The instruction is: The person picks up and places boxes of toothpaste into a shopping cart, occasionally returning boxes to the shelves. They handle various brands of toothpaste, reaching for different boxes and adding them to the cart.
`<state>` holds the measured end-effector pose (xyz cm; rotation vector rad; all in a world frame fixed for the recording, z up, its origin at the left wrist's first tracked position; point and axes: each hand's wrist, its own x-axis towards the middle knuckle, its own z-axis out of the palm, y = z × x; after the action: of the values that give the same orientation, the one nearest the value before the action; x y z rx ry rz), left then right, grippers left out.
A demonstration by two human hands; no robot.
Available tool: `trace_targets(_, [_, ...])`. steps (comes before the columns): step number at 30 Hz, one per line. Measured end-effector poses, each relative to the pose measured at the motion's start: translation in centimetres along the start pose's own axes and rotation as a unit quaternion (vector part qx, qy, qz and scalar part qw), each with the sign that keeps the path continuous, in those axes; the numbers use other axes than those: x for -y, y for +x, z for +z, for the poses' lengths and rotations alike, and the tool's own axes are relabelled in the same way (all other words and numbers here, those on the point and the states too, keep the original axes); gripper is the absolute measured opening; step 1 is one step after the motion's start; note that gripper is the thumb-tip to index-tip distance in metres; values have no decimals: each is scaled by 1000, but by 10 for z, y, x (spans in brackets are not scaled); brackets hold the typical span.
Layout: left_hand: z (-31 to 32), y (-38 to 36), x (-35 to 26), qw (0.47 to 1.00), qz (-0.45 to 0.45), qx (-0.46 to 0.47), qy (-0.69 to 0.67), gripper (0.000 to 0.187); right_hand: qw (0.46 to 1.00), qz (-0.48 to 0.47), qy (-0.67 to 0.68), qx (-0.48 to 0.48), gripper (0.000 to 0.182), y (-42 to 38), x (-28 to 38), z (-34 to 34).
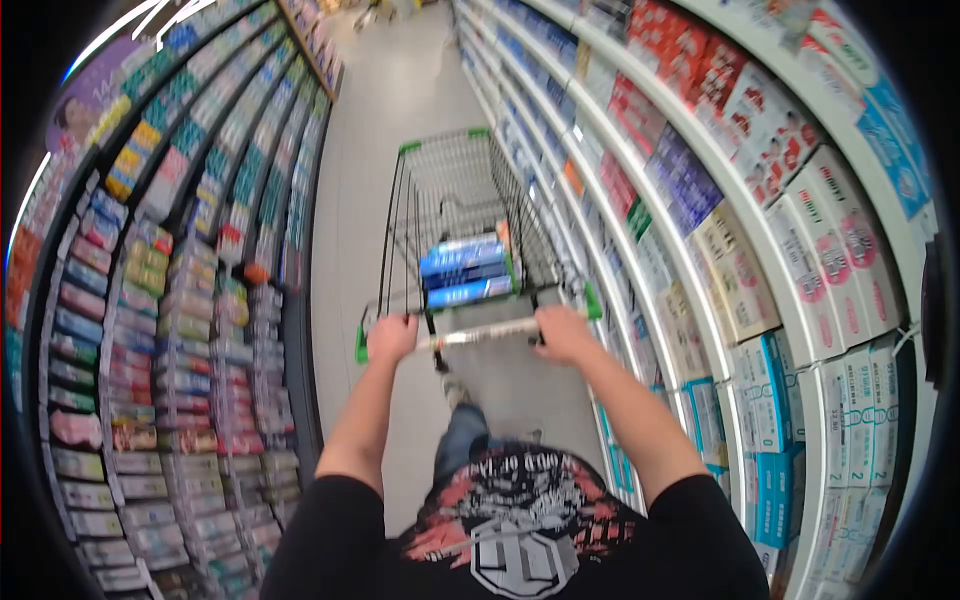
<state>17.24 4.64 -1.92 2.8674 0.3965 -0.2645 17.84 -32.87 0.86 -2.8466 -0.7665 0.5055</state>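
Observation:
A wire shopping cart [400, 215] with green corner pieces stands in front of me. My left hand [392, 338] is wrapped round the left end of its pale handlebar [470, 333]. Near the right end, my right hand [562, 335] grips the same bar, its fingertips partly hidden from above. Several blue boxes [468, 270] lie stacked in the near part of the basket, their print too blurred to read. Farther forward, the wire basket shows bare mesh.
Shelves packed with small packets [160, 350] line the left side. On the right, white shelves hold large boxed goods [830, 250] and teal-and-white cartons [775, 480]. A grey tiled floor [375, 70] runs ahead between them. The cart's right side is close to the right shelves.

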Motion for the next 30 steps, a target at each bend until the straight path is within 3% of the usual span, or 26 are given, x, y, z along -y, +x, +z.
trace_targets(4, [-10,-16,-4,999,-15,19,-35,43,996,-10,68,65,80,25,-7,-5])
trace_targets(6, [-17,-25,-8,998,-37,48,-36,44,982,63,132,122,91,27,-2,-16])
trace_targets(11, [-20,-38,-13,994,-35,105,-18,50,972,87,131,175,86,33,3,-11])
trace_targets(13, [-25,-39,-17,992,-13,124,4,49,981,105,124,103,83,30,-2,2])
trace_targets(14, [-22,-36,-16,996,77,45,0,47,981,109,124,105,83,28,-3,8])
trace_targets(15, [-20,-31,-16,985,168,-35,-5,45,976,140,164,44,79,25,-2,10])
trace_targets(16, [-24,-19,-23,985,168,-2,-37,48,964,170,202,-20,76,22,-1,11])
trace_targets(17, [-12,2,-23,984,173,-1,-39,48,963,176,201,-22,76,21,0,11])
trace_targets(19, [29,54,-23,972,75,-131,-180,63,959,205,179,-80,72,17,10,3])
trace_targets(21, [42,96,-30,958,-118,2,-262,103,958,210,158,-118,69,16,11,13])
trace_targets(23, [131,159,1,938,-185,38,-290,111,964,205,137,-103,69,19,12,13])
trace_targets(25, [197,196,29,857,-169,135,-467,113,966,201,125,-100,68,21,13,8])
trace_targets(27, [221,210,39,858,-184,106,-468,91,968,203,117,-89,68,25,13,6])
trace_targets(29, [118,167,7,830,-220,194,-475,69,967,209,118,-83,68,29,11,2])
trace_targets(30, [108,166,9,808,-208,209,-510,62,967,212,123,-66,67,32,10,1])
